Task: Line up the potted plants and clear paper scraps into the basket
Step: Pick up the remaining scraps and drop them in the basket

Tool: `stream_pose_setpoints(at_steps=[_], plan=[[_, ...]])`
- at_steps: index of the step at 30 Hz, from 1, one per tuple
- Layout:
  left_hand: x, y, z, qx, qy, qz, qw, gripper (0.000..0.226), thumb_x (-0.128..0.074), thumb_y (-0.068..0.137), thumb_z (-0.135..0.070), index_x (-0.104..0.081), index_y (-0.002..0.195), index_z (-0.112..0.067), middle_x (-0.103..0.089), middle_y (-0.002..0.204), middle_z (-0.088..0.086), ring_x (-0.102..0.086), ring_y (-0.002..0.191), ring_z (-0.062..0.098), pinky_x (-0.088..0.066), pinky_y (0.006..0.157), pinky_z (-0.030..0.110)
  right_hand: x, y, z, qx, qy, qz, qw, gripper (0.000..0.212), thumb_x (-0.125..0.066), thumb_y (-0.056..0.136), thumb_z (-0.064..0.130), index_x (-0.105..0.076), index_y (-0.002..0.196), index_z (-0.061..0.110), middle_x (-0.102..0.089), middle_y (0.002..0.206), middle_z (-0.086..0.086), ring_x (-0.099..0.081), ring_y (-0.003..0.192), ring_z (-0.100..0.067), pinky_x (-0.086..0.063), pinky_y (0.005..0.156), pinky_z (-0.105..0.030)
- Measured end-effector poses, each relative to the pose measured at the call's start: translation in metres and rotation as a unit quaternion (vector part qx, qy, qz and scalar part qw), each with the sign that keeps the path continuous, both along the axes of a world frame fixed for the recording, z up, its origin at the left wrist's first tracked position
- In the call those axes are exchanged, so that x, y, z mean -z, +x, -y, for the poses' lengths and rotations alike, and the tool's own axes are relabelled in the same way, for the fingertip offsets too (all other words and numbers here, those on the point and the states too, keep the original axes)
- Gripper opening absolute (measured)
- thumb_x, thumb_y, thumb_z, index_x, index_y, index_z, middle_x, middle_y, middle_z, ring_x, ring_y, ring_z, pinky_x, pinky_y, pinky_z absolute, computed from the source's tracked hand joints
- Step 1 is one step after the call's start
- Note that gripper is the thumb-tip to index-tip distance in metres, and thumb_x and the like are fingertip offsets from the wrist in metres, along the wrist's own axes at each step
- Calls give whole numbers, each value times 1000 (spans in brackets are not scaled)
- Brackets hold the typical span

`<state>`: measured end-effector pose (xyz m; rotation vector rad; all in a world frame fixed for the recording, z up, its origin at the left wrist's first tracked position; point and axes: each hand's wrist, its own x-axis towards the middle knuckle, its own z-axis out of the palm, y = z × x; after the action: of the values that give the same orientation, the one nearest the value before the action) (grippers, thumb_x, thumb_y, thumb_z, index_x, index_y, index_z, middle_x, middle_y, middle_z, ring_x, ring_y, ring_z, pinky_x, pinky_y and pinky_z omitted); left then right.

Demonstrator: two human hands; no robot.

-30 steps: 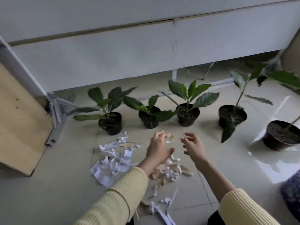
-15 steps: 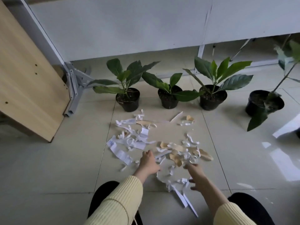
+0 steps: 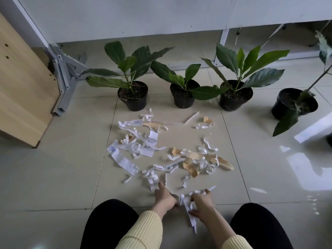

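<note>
Now the left hand (image 3: 164,196) and right hand (image 3: 202,203) grip a bunch of white paper strips (image 3: 186,203) between curled fingers. Blue handwriting on a farther scrap (image 3: 113,150), unreadable.

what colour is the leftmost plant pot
Black; the leftmost plant pot shows best in the head view.

Four green potted plants (image 3: 182,97) stand upright in a row on the floor (image 3: 53,177). White and tan paper scraps (image 3: 143,148) lie strewn just before them; the nearest few are bunched between the left hand (image 3: 164,196) and right hand (image 3: 202,203).
</note>
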<state>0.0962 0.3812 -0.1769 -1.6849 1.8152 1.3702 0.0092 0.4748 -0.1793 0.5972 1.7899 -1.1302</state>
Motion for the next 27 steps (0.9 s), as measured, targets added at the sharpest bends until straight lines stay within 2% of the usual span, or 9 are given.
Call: stream_pose_setpoints(at_steps=[3, 6, 9, 13, 16, 19, 21, 24, 27], plan=[[0, -14, 10, -28, 2, -23, 999, 85, -66, 80, -19, -11, 144, -17, -40, 137, 16, -50, 118, 31, -49, 87, 30, 2, -6, 18, 5, -25, -5, 1000, 74, -47, 83, -2, -23, 145, 29, -37, 136, -25, -55, 104, -39, -57, 65, -41], [-4, -27, 25, -34, -6, -14, 999, 83, -62, 84, -16, -6, 146, -17, -40, 139, 14, -52, 118, 29, -51, 87, 31, -2, -18, 37, 13, -77, -20, 997, 63, -46, 83, -2, -30, 139, 20, -53, 114, -26, -50, 60, -24, -45, 48, -29], [-5, -41, 39, -34, -14, -14, 999, 83, -62, 84, -16, -6, 145, -17, -45, 135, 16, -50, 120, 31, -47, 98, 40, -7, -35, 54, 16, -141, -43, 989, 46, -46, 78, -9, -46, 120, 9, -48, 76, -9, -42, 46, -16, -37, 40, -22], [-6, -62, 51, -60, -6, -43, 997, 82, -60, 87, -24, -4, 146, -18, -44, 137, 15, -53, 116, 29, -47, 98, 40, -17, -61, 70, -9, -236, -56, 970, 23, -52, 79, -13, -64, 84, 6, -54, 64, -5, -48, 40, -5, -37, 38, -18], [-9, -76, 58, -60, 15, -67, 996, 88, -62, 84, -16, 0, 147, -21, -47, 134, 12, -56, 111, 27, -50, 95, 40, -18, -80, 76, -38, -219, -56, 973, 35, -42, 81, -14, -60, 103, 6, -57, 73, -14, -46, 50, -15, -36, 49, -24], [-8, -85, 66, -29, 29, -82, 996, 104, -68, 74, -2, 1, 147, -25, -44, 138, 5, -46, 119, 25, -46, 99, 35, -16, -99, 79, -39, -209, -46, 976, 40, -38, 85, -14, -52, 96, 22, -58, 68, -9, -53, 54, -15, -43, 56, -26], [-5, -89, 71, -12, 39, -98, 994, 104, -69, 71, 0, -3, 146, -28, -43, 139, 0, -45, 116, 20, -45, 95, 31, -16, -112, 79, -74, -204, -62, 974, 38, -43, 85, -16, -53, 106, 13, -58, 89, -12, -59, 59, -11, -49, 57, -23], [-1, -95, 79, -27, 17, -90, 995, 86, -69, 70, 1, -26, 140, -24, -47, 132, 0, -50, 107, 19, -51, 85, 30, -14, -129, 77, -83, -170, -56, 980, 53, -48, 85, -9, -44, 134, 11, -57, 91, -7, -55, 70, -16, -51, 67, -28], [-1, -101, 88, -64, -72, -50, 994, 66, -77, 64, -8, -43, 120, -15, -50, 125, 10, -55, 109, 27, -51, 90, 38, -16, -145, 72, -85, -127, -80, 985, 37, -52, 87, 2, -56, 123, 9, -62, 77, -6, -57, 60, -19, -49, 55, -28]])
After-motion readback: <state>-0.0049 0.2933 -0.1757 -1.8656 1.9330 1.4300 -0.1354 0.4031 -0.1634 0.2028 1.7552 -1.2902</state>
